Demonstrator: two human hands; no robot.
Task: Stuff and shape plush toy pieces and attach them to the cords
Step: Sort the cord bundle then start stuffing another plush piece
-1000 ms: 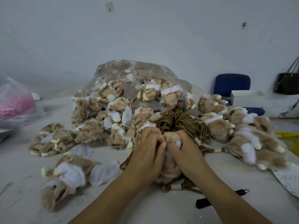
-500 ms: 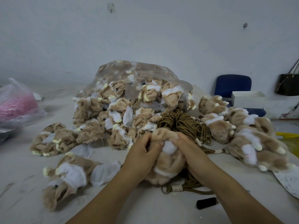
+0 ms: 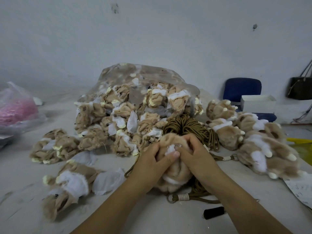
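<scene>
Gripped one piece [image 3: 175,176] at lower centre with both hands. Curled the left hand [image 3: 152,159] round its left side, with the thumb pressed at the opening on top. Curled the right hand [image 3: 197,154] round its right side, with fingertips dug in beside a tuft of white stuffing [image 3: 170,148]. Rested the piece on the table [image 3: 152,217], on top of a loose cord [image 3: 179,197] with a pale-wrapped loop just below. Could not tell whether that cord was joined to the piece.

Judged the job to be in its early part. Saw only a short row of plump finished pieces [image 3: 253,141] at the right of the frame, some apparently on cords. Found far more to do: a clear bag [image 3: 135,98] at centre spilling flat empty pieces, and more empty pieces [image 3: 67,188] strewn at lower left. Noted a thick bundle [image 3: 187,127] of brown cords just behind the hands, mostly unused by the look of it. Took the piece in hand for stuffed or nearly so, with shaping, closing and tying-on likely outstanding.

Noted also a pink bag [image 3: 15,110] at far left, a chair [image 3: 241,88] and a box [image 3: 258,103] at upper right, and a pen [image 3: 213,212] at lower right.
</scene>
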